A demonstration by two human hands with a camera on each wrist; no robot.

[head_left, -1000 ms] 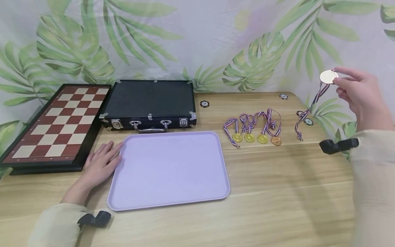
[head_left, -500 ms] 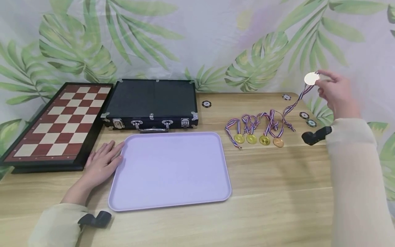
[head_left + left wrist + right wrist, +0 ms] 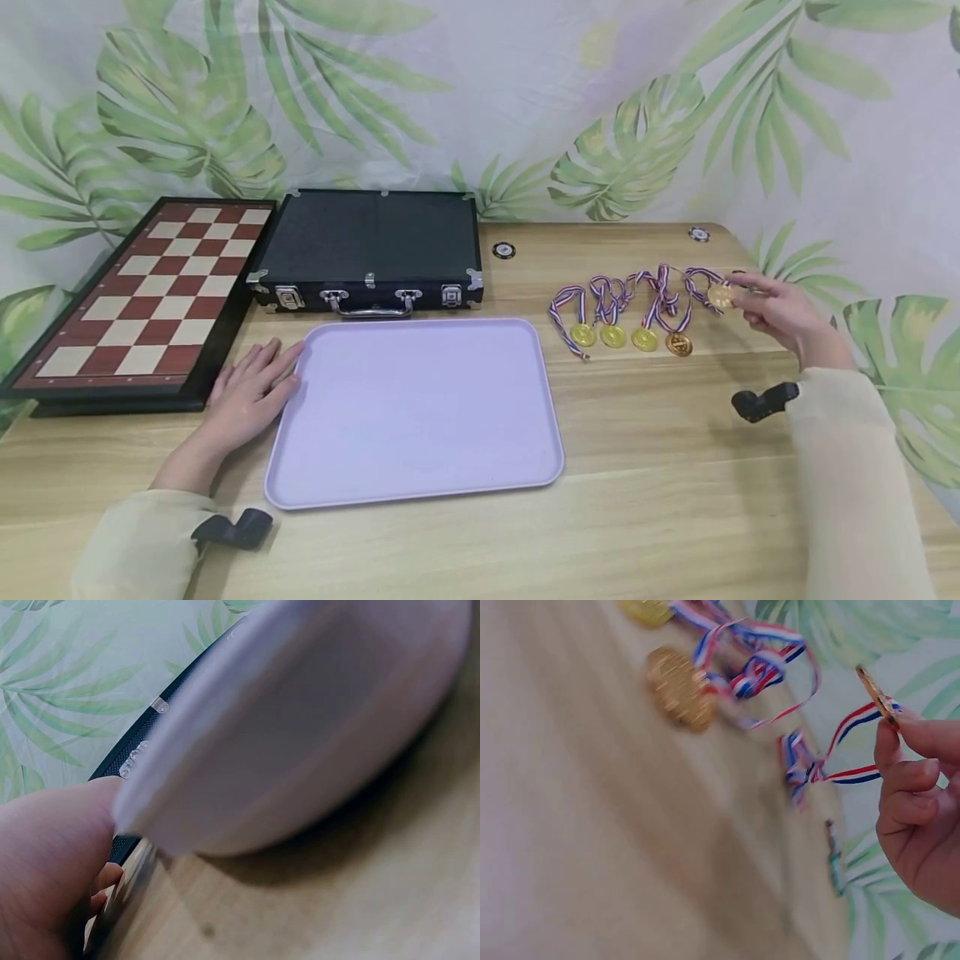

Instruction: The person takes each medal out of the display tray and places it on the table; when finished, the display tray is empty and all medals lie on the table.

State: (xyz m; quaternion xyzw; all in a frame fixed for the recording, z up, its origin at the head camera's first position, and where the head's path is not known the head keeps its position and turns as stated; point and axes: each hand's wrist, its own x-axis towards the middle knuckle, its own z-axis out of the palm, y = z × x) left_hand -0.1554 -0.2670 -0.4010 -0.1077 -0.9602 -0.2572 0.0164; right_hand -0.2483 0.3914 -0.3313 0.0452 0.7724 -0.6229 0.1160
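Observation:
My right hand (image 3: 787,321) pinches a gold medal (image 3: 720,296) by its edge, at the right end of a row of medals. Its striped red, white and blue ribbon (image 3: 859,778) trails down to a knot near the table. Left of it lie several gold medals (image 3: 613,336) and one copper-coloured medal (image 3: 678,344), their ribbons bunched behind them. My left hand (image 3: 251,392) rests with relaxed fingers at the left rim of a lilac tray (image 3: 412,408). In the left wrist view the tray's rim (image 3: 225,727) fills the middle, beside the thumb.
A black case (image 3: 367,233) with metal clasps stands behind the tray. A red and white chessboard (image 3: 150,292) is at the left. Poker chips lie toward the back: one chip (image 3: 504,250) beside the case, another chip (image 3: 699,234) near the back right corner.
My right hand has come left and down with the medal, from high at the right to beside the row, its ribbon now lower near the table. The left hand stays at the tray.

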